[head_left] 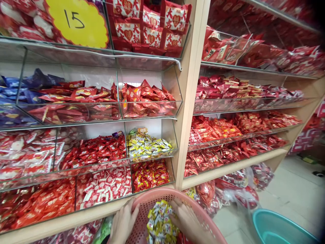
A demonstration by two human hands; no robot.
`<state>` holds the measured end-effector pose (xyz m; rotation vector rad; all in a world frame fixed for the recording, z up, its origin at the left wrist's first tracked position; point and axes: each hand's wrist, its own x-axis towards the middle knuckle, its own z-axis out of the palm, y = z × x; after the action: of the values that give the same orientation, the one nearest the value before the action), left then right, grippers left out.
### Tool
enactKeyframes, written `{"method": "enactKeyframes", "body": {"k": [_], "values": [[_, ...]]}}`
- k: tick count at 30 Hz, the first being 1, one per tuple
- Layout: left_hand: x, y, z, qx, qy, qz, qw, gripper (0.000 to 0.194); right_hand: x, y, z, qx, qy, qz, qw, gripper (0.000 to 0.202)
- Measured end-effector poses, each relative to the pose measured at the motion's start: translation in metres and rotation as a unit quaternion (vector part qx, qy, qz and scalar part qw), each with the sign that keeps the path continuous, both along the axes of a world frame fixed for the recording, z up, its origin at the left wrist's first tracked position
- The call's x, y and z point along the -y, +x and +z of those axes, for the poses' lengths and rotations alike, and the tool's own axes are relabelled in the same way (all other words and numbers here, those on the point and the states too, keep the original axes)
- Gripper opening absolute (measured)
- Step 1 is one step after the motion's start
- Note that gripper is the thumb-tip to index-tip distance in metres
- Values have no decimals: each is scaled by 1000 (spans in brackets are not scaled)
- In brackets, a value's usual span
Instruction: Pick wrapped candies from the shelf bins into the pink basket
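Note:
A pink perforated plastic basket (162,191) is at the bottom centre, against the shelf's lower edge. Inside it lies a heap of yellow-and-white wrapped candies (161,223), with some red wrappers (183,238) at the lower right. My left hand (124,222) lies over the basket's left rim, fingers bent around it and thumb toward the inside. Reaching into the basket, my right hand (188,220) touches the right side of the candy heap. Its fingers are apart and slightly blurred, and I make out nothing gripped in them.
Clear-fronted shelf bins ahead hold similar yellow candies (149,144), red candies (151,174) and pink-and-white ones (106,186). A yellow sign (78,22) reads 15. Bagged sweets (236,186) lie on the floor under the right shelves, near a teal tub (281,227).

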<state>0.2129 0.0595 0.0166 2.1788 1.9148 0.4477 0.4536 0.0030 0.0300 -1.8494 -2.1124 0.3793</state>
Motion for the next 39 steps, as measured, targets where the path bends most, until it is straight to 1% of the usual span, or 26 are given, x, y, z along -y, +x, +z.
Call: {"method": "enactKeyframes", "body": {"k": [2,3,5,7,10,12,14,16,18,20,22,25,28,31,36,39], "values": [[0,0,1,3,-3,3,1000,45,-1,2,4,-6,19,8,1000,27],[0,0,1,4,-5,5,1000,45,-1,3,10,-12,32,16,999,25],[0,1,2,5,-9,7,1000,45,-2,5,29,-34,69,27,997,22],[0,1,1,5,-11,8,1000,45,-5,7,56,-58,112,48,991,20],[-1,0,-2,6,-17,12,1000,45,-16,8,106,-77,179,88,977,24],[-2,-1,-5,7,-19,14,1000,46,-30,7,138,-77,225,112,965,27],[-3,-2,-7,7,-17,13,1000,46,-49,4,168,-67,262,125,954,24],[-4,-3,-9,6,-14,13,1000,47,-72,0,191,-43,277,123,952,21],[-4,-3,-9,9,-16,14,1000,47,-93,-6,206,-5,267,114,957,19],[-5,-3,-8,12,-21,15,1000,46,-110,-12,216,38,243,108,963,18],[-5,-3,-8,14,-21,12,1000,45,-121,-19,220,76,216,112,967,17],[-5,-4,-12,6,-13,11,1000,46,-126,-26,222,122,176,122,969,15],[-7,-6,-16,0,-4,14,1000,47,-127,-29,222,145,152,124,970,12],[-7,-5,-17,4,-2,15,1000,45,-127,-29,221,143,152,119,971,12],[-4,-2,-9,8,-6,13,1000,44,-126,-27,216,130,163,112,972,15],[-3,-1,-5,6,-13,13,1000,44,-123,-27,214,127,183,108,969,18]]}}
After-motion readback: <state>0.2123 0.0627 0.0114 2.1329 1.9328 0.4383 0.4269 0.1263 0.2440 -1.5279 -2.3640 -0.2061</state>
